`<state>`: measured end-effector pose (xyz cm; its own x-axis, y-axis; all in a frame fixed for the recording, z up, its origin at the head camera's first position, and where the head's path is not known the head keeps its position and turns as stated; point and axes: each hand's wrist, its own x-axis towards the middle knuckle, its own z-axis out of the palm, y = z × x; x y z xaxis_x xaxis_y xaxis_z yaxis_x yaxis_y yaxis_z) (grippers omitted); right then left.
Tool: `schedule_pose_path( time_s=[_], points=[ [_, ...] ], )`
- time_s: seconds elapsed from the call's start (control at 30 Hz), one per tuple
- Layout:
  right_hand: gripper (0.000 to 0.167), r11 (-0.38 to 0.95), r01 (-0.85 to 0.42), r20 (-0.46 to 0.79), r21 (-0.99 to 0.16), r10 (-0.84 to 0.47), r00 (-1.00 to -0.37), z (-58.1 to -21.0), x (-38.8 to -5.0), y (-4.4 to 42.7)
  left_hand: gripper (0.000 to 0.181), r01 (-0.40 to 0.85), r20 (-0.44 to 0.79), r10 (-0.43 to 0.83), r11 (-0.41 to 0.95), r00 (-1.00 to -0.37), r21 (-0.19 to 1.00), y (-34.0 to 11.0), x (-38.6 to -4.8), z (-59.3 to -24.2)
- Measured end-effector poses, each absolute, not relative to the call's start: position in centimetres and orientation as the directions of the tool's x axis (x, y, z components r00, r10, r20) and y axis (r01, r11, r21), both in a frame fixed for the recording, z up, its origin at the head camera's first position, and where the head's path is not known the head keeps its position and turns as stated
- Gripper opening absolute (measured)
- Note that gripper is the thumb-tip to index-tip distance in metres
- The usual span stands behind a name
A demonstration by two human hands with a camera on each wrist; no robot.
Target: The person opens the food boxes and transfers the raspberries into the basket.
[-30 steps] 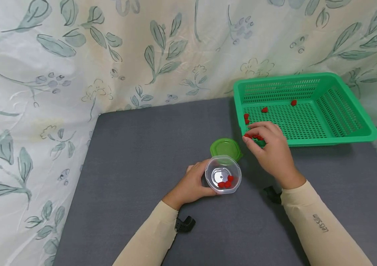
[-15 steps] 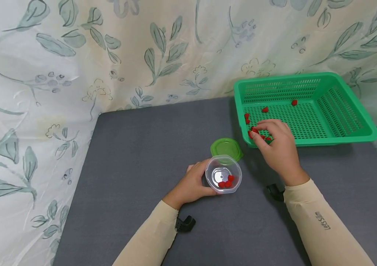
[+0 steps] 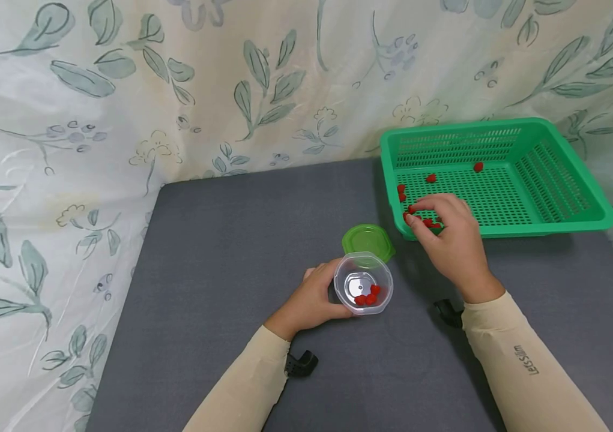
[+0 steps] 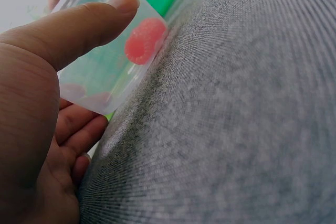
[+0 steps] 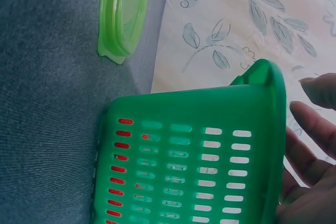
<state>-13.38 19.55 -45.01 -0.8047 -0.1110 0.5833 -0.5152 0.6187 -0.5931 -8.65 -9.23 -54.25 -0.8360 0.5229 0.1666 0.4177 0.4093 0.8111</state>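
Note:
My left hand (image 3: pixel 314 297) grips a small clear plastic cup (image 3: pixel 362 258), its thumb along one side and fingers at the other. Several raspberries (image 3: pixel 371 299) lie at the bottom; one raspberry (image 4: pixel 145 40) shows through the wall in the left wrist view. My right hand (image 3: pixel 449 240) reaches over the near left corner of a green basket (image 3: pixel 528 229). Its thumb and fingertips are slightly apart near several raspberries (image 3: pixel 428 222) there. In the right wrist view the fingers (image 5: pixel 315 127) stand beyond the rim, with no berry visible between thumb and forefinger.
A green lid (image 3: pixel 368 240) lies on the grey tabletop (image 3: pixel 230 240) just behind the cup. Further raspberries (image 3: pixel 431 178) are scattered in the basket, some along its left wall. A leaf-patterned curtain (image 3: pixel 274 78) hangs behind the table.
My right hand has shifted slightly to the right inside the basket corner, and its fingertips have moved among the raspberries. The left hand and cup have stayed in place.

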Motion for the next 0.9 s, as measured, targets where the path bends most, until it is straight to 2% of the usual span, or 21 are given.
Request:
schedule_pose_path(
  time_s=[0.43, 0.9],
  points=[
    [0.021, 0.569, -0.582, 0.598, -0.58, -0.188, -0.779, -44.5, -12.6, 19.0, 0.097, 0.427, 0.181, 0.526, 0.394, -0.831, 0.814, -9.2, -8.7, -54.1],
    [0.037, 0.425, -0.71, 0.579, -0.562, -0.411, -0.704, -44.6, -11.4, 17.4, 0.096, 0.427, 0.177, 0.529, 0.397, -0.83, 0.812, -9.2, -8.6, -54.2]
  ],
)
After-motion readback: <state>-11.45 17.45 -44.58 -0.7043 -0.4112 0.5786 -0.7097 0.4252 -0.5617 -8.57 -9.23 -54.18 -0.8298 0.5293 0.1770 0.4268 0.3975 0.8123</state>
